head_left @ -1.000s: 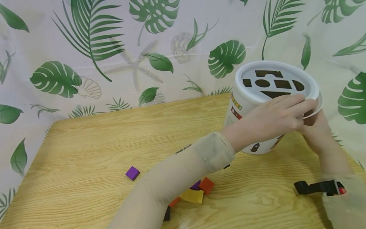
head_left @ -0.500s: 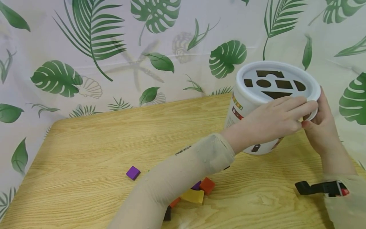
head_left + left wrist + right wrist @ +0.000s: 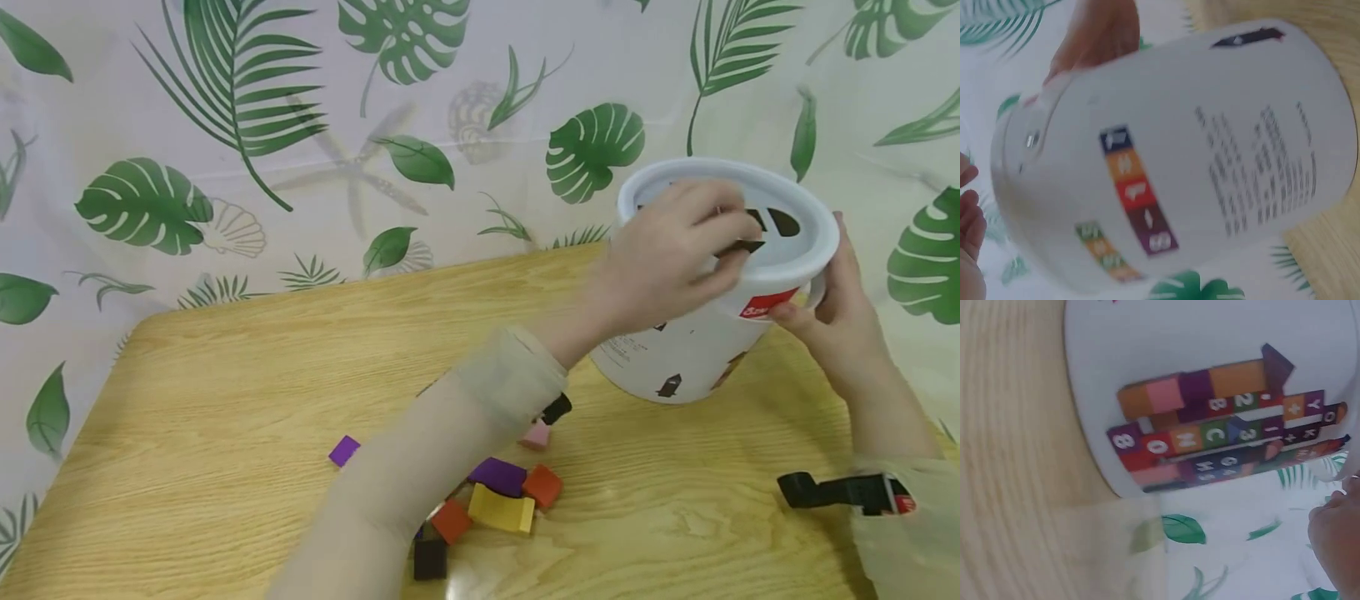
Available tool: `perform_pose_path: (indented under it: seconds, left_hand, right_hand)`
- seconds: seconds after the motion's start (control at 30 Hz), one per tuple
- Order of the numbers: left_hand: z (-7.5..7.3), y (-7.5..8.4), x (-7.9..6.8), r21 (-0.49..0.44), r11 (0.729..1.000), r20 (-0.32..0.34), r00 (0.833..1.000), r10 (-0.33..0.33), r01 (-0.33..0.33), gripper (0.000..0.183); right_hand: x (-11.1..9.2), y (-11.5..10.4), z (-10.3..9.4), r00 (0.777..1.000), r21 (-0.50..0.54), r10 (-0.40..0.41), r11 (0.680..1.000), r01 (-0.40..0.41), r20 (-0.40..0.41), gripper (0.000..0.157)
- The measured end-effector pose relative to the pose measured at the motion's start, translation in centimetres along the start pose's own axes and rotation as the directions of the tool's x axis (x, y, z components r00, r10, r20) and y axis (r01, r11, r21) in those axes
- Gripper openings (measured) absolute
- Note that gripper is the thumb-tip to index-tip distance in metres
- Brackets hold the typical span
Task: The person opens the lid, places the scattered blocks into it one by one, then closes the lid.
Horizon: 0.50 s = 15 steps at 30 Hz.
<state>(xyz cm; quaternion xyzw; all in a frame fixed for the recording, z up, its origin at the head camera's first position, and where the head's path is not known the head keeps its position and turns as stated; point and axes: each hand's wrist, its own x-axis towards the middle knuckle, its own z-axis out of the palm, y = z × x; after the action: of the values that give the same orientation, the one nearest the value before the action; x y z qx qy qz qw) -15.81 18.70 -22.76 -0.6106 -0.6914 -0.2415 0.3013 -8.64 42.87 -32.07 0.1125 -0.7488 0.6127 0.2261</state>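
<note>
A white lidded bucket [image 3: 678, 350] stands at the right of the table. Dark shaped cutouts show in its lid [image 3: 806, 242]. My left hand [image 3: 678, 242], slightly blurred, hovers over the near-left part of that lid with loosely bent fingers; some cutouts are hidden beneath it. In the left wrist view, its fingertips [image 3: 971, 215] show at the far left edge, beside the bucket's rim. My right hand [image 3: 843, 333] grips the bucket at its right side, below the rim. Its thumb touches near the red label [image 3: 768, 303], while the other fingers go behind the bucket.
Several coloured blocks lie at the front middle: purple [image 3: 498, 477], yellow [image 3: 501, 508], orange [image 3: 543, 486], red-orange [image 3: 452, 522], black [image 3: 430, 560] and pink [image 3: 536, 435]. Another purple block [image 3: 345, 451] sits farther left. A leaf-patterned cloth [image 3: 480, 167] hangs behind the wooden table [image 3: 247, 400].
My left hand has left the bucket's right-hand rim and moved left and up over the lid, uncovering the red label and more blocks. My right hand has moved up from the handle to the rim.
</note>
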Motion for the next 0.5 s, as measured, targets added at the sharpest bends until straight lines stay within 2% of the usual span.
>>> perform_pose_path:
  seconds: [0.07,0.1,0.17,0.2,0.23,0.33,0.43,0.5]
  left_hand:
    - [-1.2,-1.2,-0.4,-0.049,0.992,-0.037,0.992,-0.117,0.115,0.021]
    - [-1.8,-1.7,-0.6,-0.091,0.978,-0.039,0.981,-0.19,0.186,0.021]
    - [-2.7,-2.7,-1.1,-0.167,0.93,-0.013,0.943,-0.333,0.326,0.027]
    - [-3.1,-3.1,-1.4,-0.212,0.894,0.01,0.916,-0.402,0.394,0.031]
    - [-3.4,-3.4,-1.6,-0.267,0.845,0.042,0.882,-0.47,0.463,0.035]
    - [-3.7,-4.4,-2.1,-0.388,0.668,0.142,0.758,-0.637,0.635,0.045]
    - [-3.6,-5.0,-2.3,-0.457,0.482,0.242,0.625,-0.742,0.748,0.049]
    - [-3.3,-5.3,-2.4,-0.471,0.378,0.298,0.548,-0.782,0.797,0.05]
  right_hand:
    - [0.2,-0.6,0.0,1.0,-0.094,0.01,0.996,-0.01,-0.003,0.094]
    - [0.2,-0.8,0.0,1.0,-0.139,0.002,0.99,-0.002,0.001,0.095]
    - [0.3,-1.1,0.1,1.0,-0.135,-0.017,0.991,0.02,0.022,0.095]
    - [0.4,-1.2,0.2,0.999,-0.122,-0.032,0.992,0.036,0.036,0.094]
    - [0.4,-1.3,0.3,0.998,-0.123,-0.042,0.991,0.048,0.047,0.094]
    - [0.4,-1.6,0.5,0.997,-0.156,-0.041,0.986,0.051,0.067,0.094]
    - [0.4,-1.8,0.8,0.997,-0.194,-0.011,0.981,0.026,0.079,0.094]
    - [0.4,-2.0,0.9,0.996,-0.207,0.009,0.978,0.009,0.085,0.093]
